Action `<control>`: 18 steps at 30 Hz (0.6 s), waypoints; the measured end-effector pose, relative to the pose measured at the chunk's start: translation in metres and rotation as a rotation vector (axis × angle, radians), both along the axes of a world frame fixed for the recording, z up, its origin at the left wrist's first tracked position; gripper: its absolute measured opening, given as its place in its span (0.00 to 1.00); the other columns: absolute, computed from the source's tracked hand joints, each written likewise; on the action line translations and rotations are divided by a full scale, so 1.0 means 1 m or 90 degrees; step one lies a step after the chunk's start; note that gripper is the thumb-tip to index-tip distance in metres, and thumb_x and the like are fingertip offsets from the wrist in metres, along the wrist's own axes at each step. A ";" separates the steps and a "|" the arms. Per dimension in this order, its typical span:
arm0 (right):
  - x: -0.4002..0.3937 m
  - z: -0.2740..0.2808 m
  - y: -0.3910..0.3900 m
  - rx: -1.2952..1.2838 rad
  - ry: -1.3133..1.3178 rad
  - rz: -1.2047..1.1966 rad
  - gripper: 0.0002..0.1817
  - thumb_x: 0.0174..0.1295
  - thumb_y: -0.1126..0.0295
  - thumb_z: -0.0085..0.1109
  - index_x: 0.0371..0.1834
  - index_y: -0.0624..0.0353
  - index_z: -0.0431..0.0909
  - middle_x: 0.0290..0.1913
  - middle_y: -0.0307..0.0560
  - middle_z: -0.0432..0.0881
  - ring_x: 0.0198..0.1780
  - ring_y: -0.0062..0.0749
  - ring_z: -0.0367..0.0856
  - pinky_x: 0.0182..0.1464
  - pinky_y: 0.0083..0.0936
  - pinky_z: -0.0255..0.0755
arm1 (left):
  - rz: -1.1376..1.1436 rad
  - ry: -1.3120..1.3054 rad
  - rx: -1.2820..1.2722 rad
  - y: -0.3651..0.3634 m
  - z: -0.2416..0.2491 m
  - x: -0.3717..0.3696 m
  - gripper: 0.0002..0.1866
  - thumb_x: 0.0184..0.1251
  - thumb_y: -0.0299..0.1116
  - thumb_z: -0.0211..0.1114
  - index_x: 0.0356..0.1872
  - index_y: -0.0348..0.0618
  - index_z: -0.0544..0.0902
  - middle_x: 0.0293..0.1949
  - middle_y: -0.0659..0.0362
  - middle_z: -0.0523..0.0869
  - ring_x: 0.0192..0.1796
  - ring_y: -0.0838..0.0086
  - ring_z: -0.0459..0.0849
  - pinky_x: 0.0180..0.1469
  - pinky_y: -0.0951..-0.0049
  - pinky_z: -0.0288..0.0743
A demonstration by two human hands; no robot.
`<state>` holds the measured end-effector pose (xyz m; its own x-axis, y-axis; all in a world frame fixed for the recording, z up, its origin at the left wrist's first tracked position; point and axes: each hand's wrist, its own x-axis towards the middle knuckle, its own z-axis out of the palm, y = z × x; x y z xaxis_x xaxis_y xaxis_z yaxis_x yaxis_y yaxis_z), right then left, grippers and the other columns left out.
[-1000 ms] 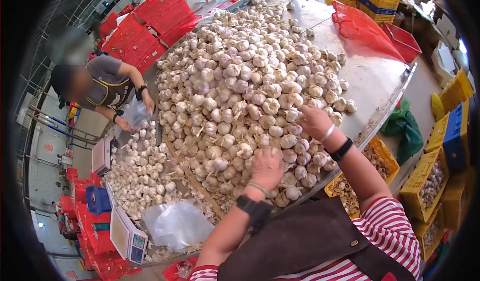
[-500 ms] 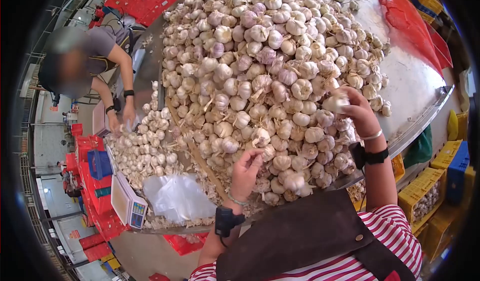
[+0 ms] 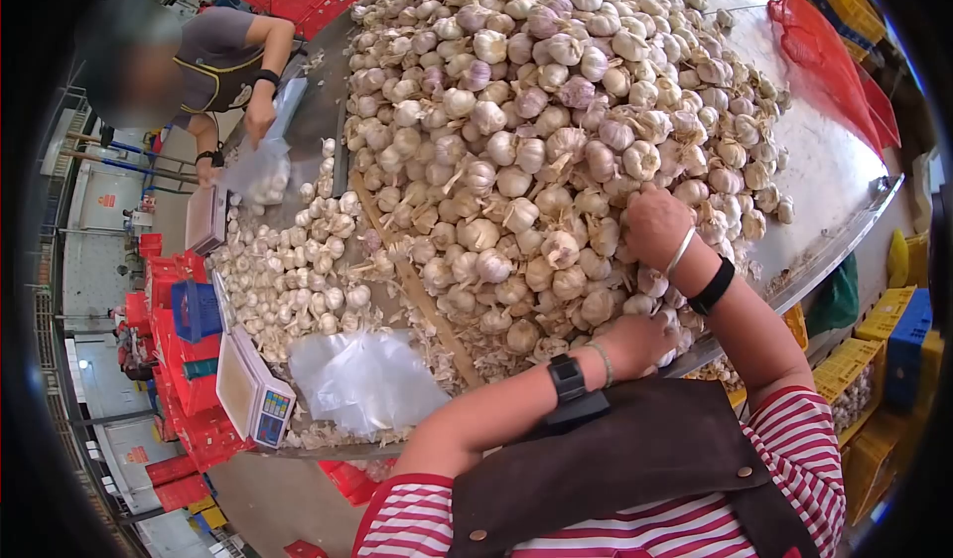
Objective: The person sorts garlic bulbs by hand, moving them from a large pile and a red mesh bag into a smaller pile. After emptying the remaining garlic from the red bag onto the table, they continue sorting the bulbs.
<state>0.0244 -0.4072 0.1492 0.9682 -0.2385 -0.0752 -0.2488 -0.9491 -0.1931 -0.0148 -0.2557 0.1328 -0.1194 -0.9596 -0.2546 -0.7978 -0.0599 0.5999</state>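
Observation:
A large heap of garlic bulbs (image 3: 516, 151), with papery skins and short stems, covers the metal table. My right hand (image 3: 657, 226) is on the heap's near right side, back of the hand up, fingers curled down; what is under them is hidden. Below it, near the table's front edge, my left hand (image 3: 637, 344) is closed with its fingers curled round a pale garlic bulb (image 3: 669, 353), mostly covered by the hand. Both wrists carry dark bands and bracelets.
A wooden strip (image 3: 412, 285) divides the heap from smaller, cleaner bulbs (image 3: 298, 280). Clear plastic bags (image 3: 367, 384) lie beside a weighing scale (image 3: 253, 389). A co-worker (image 3: 213, 81) handles a bag of garlic (image 3: 260, 173). Red netting (image 3: 819, 67) lies right; yellow crates (image 3: 849, 384) stand below.
My left hand has moved right across the heap's front. My right hand has lowered, moving slightly left, onto the heap. The co-worker's bag of garlic has come up into view.

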 end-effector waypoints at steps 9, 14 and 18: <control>-0.013 0.007 -0.020 0.190 -0.105 -0.180 0.17 0.40 0.60 0.72 0.23 0.62 0.78 0.26 0.51 0.81 0.27 0.43 0.79 0.33 0.35 0.73 | 0.449 0.762 0.009 0.103 -0.006 0.031 0.25 0.58 0.42 0.63 0.54 0.38 0.75 0.50 0.51 0.82 0.47 0.63 0.84 0.47 0.64 0.79; -0.020 0.043 0.066 0.634 -0.202 -0.101 0.21 0.42 0.60 0.76 0.32 0.63 0.80 0.28 0.43 0.80 0.28 0.29 0.78 0.32 0.27 0.73 | 0.410 1.315 -0.056 0.195 0.005 0.065 0.36 0.67 0.55 0.53 0.66 0.36 0.66 0.64 0.40 0.72 0.58 0.55 0.80 0.51 0.60 0.82; 0.007 0.064 0.204 0.560 -0.080 0.219 0.21 0.48 0.61 0.75 0.39 0.62 0.80 0.36 0.47 0.80 0.40 0.34 0.81 0.44 0.29 0.76 | 0.473 1.505 -0.122 0.250 -0.014 0.065 0.47 0.63 0.74 0.45 0.71 0.46 0.60 0.61 0.40 0.74 0.50 0.49 0.84 0.41 0.56 0.86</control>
<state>0.0316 -0.2028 0.2130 0.9880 0.1538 0.0172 0.0882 -0.4686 -0.8790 0.0507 -0.0059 0.1186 0.2577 -0.9434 -0.2089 0.9657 0.2440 0.0893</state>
